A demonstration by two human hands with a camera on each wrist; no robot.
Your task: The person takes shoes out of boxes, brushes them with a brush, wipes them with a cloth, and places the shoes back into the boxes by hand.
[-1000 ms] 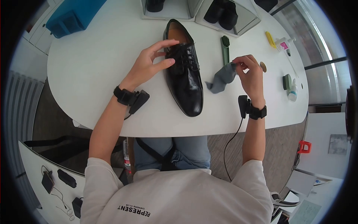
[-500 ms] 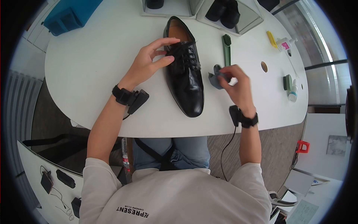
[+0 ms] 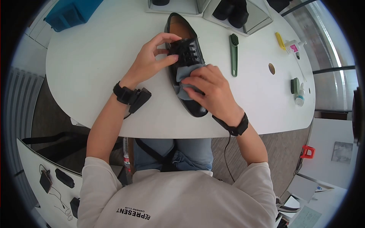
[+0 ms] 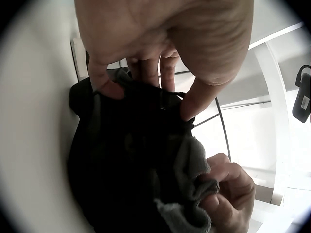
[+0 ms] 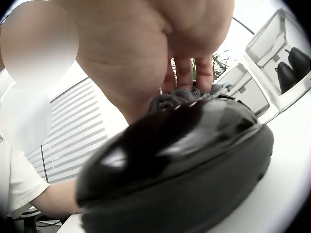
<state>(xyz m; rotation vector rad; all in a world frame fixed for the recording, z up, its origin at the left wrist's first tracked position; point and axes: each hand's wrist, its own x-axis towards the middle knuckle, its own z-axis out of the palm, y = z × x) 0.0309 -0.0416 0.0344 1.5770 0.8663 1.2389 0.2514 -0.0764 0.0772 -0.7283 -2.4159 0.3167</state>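
Shirt [image 3: 178, 193]: dark print, two lines, upside down in the head view; larger line reads "REPRESENT", smaller line reads "OWNERS CLUB". Bottle with pink label [image 3: 294, 48]: lettering too small to read. Small white bottle [image 3: 300, 99]: label illegible. Drink bottle [image 3: 126, 154]: red-and-white label, illegible. Black device [image 4: 302, 93], left wrist view: white sticker, marks too fine to read.

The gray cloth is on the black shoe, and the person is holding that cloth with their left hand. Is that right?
Nearly! The gray cloth is on the black shoe, but the right hand is holding it, not the left hand. The head view shows this.
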